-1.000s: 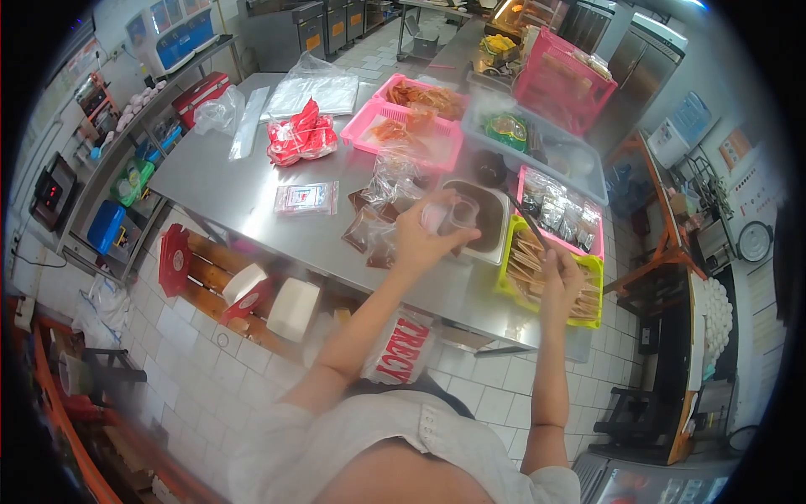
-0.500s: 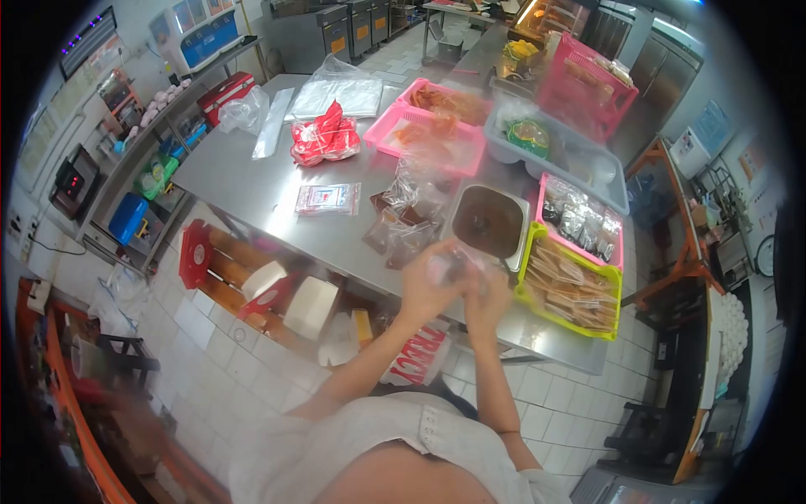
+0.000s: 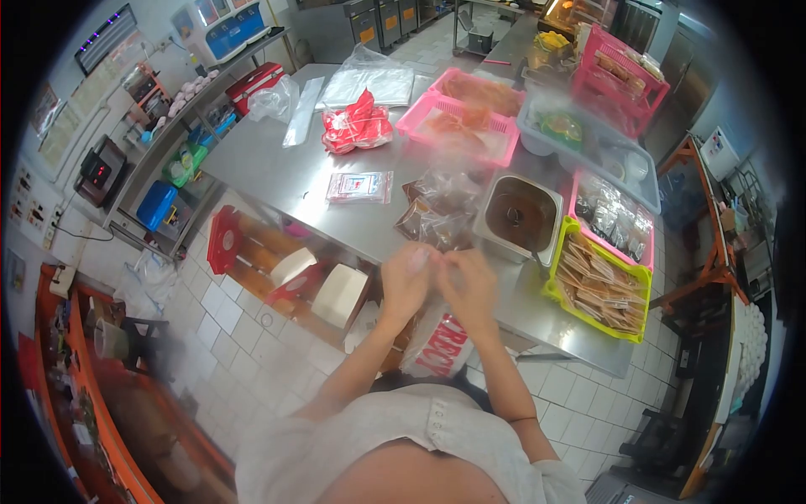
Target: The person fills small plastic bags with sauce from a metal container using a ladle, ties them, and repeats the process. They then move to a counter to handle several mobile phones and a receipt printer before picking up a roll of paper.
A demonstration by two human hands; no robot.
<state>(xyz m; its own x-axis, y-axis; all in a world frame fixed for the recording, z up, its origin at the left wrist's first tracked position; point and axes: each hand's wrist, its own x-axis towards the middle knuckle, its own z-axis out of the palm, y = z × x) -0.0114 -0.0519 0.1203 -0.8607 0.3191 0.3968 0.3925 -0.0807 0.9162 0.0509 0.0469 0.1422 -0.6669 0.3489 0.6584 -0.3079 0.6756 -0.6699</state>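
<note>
My left hand (image 3: 407, 277) and my right hand (image 3: 467, 287) meet at the table's near edge, fingers closed in pinches with the tips almost touching. Between them is a bit of clear plastic, seemingly the top of a small bag; its lower part is hidden and blurred. Just beyond my fingers lie several clear plastic bags of brown sauce (image 3: 420, 220). To the right of these, a steel pan (image 3: 554, 225) holds brown liquid (image 3: 519, 210), with a utensil handle (image 3: 540, 259) over its near rim.
Right of the pan stand a yellow-green basket (image 3: 550, 290) of flat brown packets and a pink basket (image 3: 648, 252) of bagged dark items. Farther back are pink trays (image 3: 508, 151), a clear tub (image 3: 646, 181), a red bag (image 3: 357, 130) and a packet (image 3: 359, 186). Boxes (image 3: 340, 296) sit below the table.
My hands have come slightly left and nearer the bags relative to the pan, with fingertips brought together. The clear plastic between them shows less. The whole view has shifted with my head.
</note>
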